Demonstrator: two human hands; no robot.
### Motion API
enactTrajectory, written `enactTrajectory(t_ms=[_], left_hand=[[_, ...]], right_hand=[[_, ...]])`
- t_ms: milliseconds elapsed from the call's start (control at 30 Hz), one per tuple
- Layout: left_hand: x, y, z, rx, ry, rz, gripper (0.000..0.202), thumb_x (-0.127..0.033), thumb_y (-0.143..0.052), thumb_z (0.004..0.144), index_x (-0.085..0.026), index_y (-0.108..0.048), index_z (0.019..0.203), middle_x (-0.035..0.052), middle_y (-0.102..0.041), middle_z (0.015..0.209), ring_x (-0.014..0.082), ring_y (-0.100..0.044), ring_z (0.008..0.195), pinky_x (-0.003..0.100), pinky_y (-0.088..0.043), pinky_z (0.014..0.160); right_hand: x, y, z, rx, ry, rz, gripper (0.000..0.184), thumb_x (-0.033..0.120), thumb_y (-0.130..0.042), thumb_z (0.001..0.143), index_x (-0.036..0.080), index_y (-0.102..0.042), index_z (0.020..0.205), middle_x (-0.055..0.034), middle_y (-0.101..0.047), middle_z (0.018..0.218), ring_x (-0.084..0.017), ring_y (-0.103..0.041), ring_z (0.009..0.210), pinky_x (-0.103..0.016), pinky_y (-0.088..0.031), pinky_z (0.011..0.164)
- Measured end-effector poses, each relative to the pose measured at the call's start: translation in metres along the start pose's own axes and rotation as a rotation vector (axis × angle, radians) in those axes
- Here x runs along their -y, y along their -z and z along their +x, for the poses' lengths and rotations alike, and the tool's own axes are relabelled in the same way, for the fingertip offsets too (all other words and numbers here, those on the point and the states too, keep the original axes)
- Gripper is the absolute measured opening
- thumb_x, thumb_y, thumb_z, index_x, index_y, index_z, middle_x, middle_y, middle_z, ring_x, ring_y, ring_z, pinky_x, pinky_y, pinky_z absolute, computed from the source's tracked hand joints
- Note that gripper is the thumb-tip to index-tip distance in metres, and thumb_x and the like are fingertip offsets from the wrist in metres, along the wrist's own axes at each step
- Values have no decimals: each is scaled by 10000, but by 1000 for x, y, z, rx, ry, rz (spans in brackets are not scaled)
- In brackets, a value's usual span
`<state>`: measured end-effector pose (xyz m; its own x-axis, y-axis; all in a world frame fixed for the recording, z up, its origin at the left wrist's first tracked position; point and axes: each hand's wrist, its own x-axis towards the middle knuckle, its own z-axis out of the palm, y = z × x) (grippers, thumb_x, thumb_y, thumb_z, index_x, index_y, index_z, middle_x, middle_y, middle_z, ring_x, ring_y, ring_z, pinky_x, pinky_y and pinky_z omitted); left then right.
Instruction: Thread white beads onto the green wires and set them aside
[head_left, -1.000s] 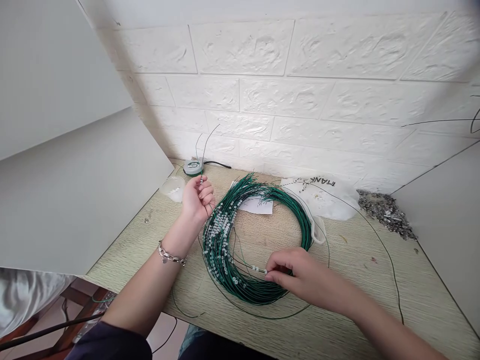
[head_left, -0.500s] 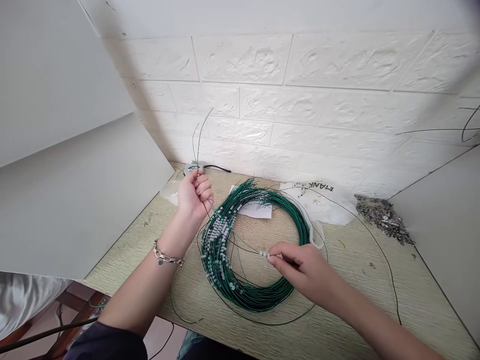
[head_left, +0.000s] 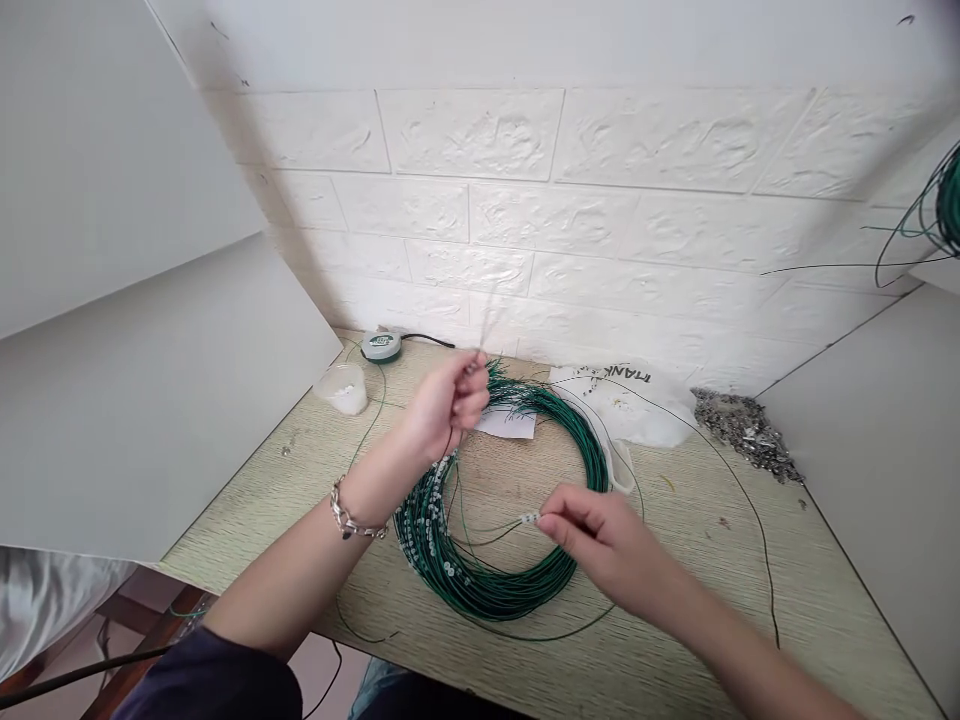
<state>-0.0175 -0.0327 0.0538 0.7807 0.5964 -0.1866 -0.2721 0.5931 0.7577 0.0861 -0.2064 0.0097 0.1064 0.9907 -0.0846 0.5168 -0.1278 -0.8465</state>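
Note:
A big coil of green wire (head_left: 577, 440) strung with white beads lies on the wooden table (head_left: 697, 590). My left hand (head_left: 448, 405) is raised over the coil's far left side, fingers closed on thin green wire ends that blur upward. Over the coil's middle, my right hand (head_left: 600, 540) pinches a loose green wire just behind a few white beads (head_left: 529, 519). A chain bracelet (head_left: 352, 520) circles my left wrist.
A small clear cup (head_left: 344, 386) and a green-labelled wire spool (head_left: 382, 345) stand at the back left. A white plastic bag (head_left: 637, 400) and a heap of small metal bits (head_left: 739, 425) lie at the back right. White panels flank both sides.
My left hand moved right, from beside the cup to above the coil's far edge, taking the wire ends along. My right hand stayed near the middle, still pinching the beaded wire.

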Motion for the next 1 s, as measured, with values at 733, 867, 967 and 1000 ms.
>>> enactTrajectory(t_ms=[733,867,967,1000], left_hand=[[57,-6,-79,203,-197,1620,296,-438,-554,685,-166,-564,567,30,-528,608,139,-448,586,232,-268,508],[66,-3,-78,321,-216,1657,319,-363,-472,774,-167,-561,538,24,-516,559,117,-428,535,231,-237,498],[65,-1,-79,342,-166,1658,335,-359,-451,787,-160,-568,545,19,-529,557,108,-430,534,223,-239,499],[63,0,-80,339,-154,1643,338,-359,-451,786,-156,-567,542,18,-532,558,105,-430,532,220,-242,498]], right_hand=[[-19,-30,-12,-58,264,-167,167,185,-353,857,172,-510,803,-12,-553,733,-111,-495,677,-226,-362,593],[-28,-27,-13,-133,314,-171,178,207,-385,855,167,-551,804,-11,-569,709,-100,-505,658,-214,-386,598],[-42,-22,-17,-123,398,-266,202,215,-387,858,165,-582,840,-36,-594,773,-117,-532,732,-235,-422,665],[-48,-20,-18,-125,414,-312,214,225,-387,860,165,-592,858,-48,-601,804,-128,-540,769,-251,-433,697]])
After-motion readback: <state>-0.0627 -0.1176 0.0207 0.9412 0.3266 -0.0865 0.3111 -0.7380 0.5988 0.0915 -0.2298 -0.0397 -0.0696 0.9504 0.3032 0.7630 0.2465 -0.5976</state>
